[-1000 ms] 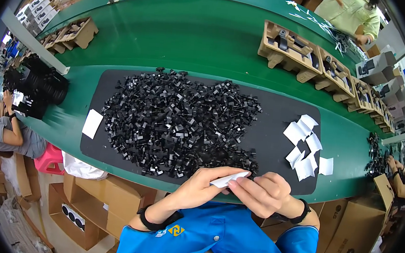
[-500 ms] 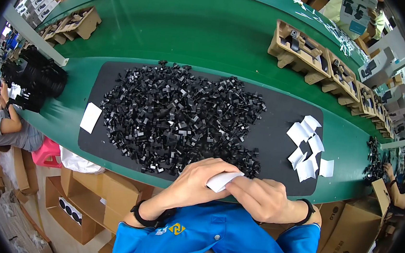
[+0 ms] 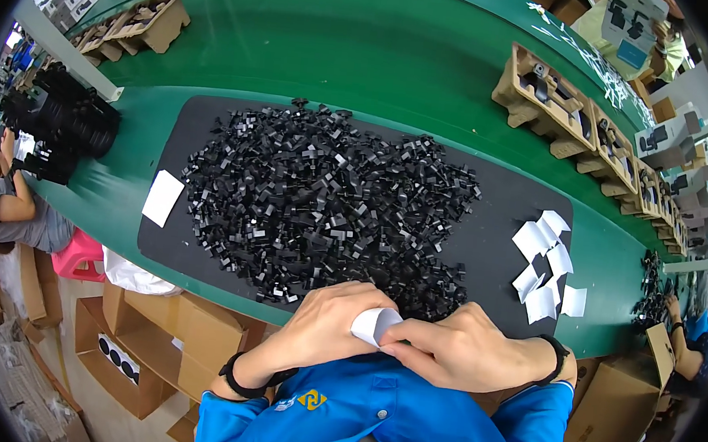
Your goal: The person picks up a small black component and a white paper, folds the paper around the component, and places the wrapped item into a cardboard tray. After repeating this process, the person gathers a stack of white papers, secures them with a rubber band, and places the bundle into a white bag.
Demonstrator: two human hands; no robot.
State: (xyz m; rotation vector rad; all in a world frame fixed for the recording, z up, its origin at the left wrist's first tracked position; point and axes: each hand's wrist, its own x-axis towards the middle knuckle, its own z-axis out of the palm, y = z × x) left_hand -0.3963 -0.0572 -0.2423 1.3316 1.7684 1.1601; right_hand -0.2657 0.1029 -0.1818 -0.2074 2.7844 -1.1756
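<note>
Paper [image 3: 371,324], curled, held between left hand [image 3: 330,323] and right hand [image 3: 459,348], the latter pinching its lower-right edge; long axis unclear.

Your left hand [image 3: 330,324] shows its back, so its fingertips are mostly out of sight, and it covers part of the white paper [image 3: 373,325]. On your right hand [image 3: 456,348], some fingers are tucked from view. Just beyond your fingers, both hands hide the near edge of the black parts [image 3: 331,194], too small and tangled to tell apart. Nearer you than your fingers, the lower edge cuts off your blue shirt [image 3: 353,419]. Far beyond your right fingers, a box [image 3: 627,30] partly hides a person [image 3: 591,24].
</note>
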